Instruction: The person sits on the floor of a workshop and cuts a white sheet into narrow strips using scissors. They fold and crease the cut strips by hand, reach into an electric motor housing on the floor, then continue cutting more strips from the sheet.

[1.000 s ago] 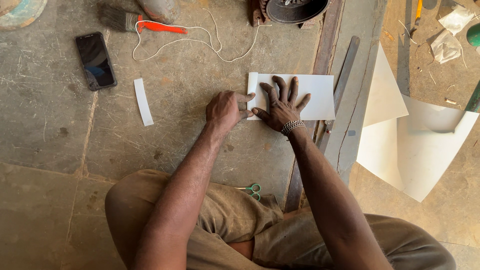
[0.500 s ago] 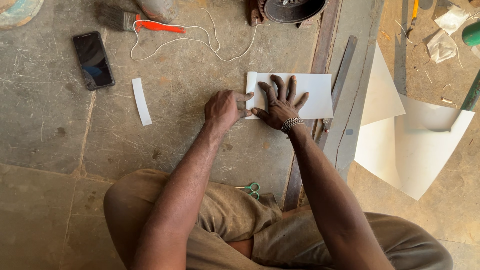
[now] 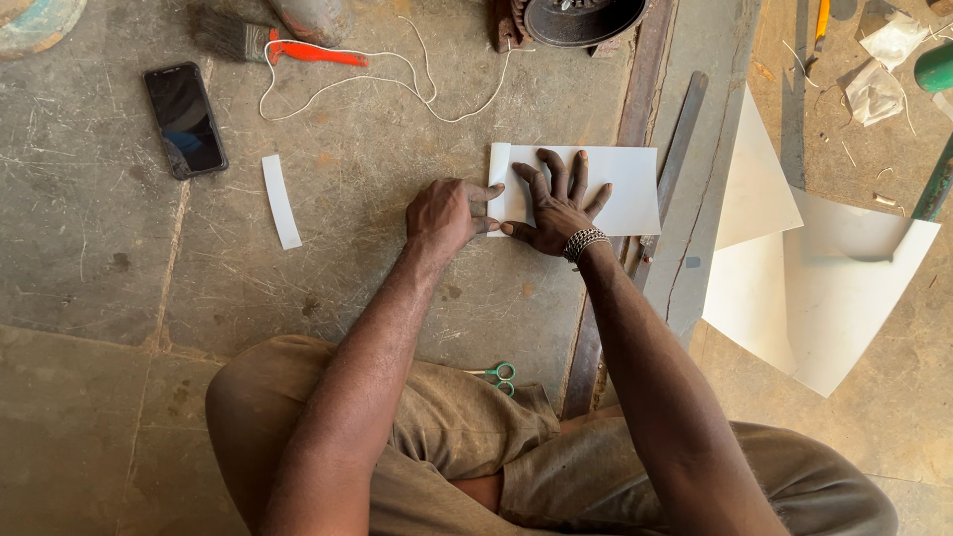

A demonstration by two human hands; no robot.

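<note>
A white rectangular sheet of paper [image 3: 620, 179] lies on the concrete floor in front of me. Its left edge is folded over into a narrow strip. My right hand [image 3: 557, 203] lies flat on the sheet with fingers spread, pressing it down; a beaded bracelet is on that wrist. My left hand [image 3: 449, 212] is curled at the sheet's left edge, its fingertips pinching the folded strip.
A narrow white paper strip [image 3: 280, 201] and a dark phone [image 3: 185, 119] lie to the left. A brush with an orange handle [image 3: 268, 45] and white string [image 3: 397, 84] are at the top. Green scissors [image 3: 499, 375] sit by my knee. Large white sheets [image 3: 804, 288] and a metal bar [image 3: 675, 149] lie right.
My left hand has shifted slightly along the folded edge; the right hand stays flat on the sheet. The view has moved a little.
</note>
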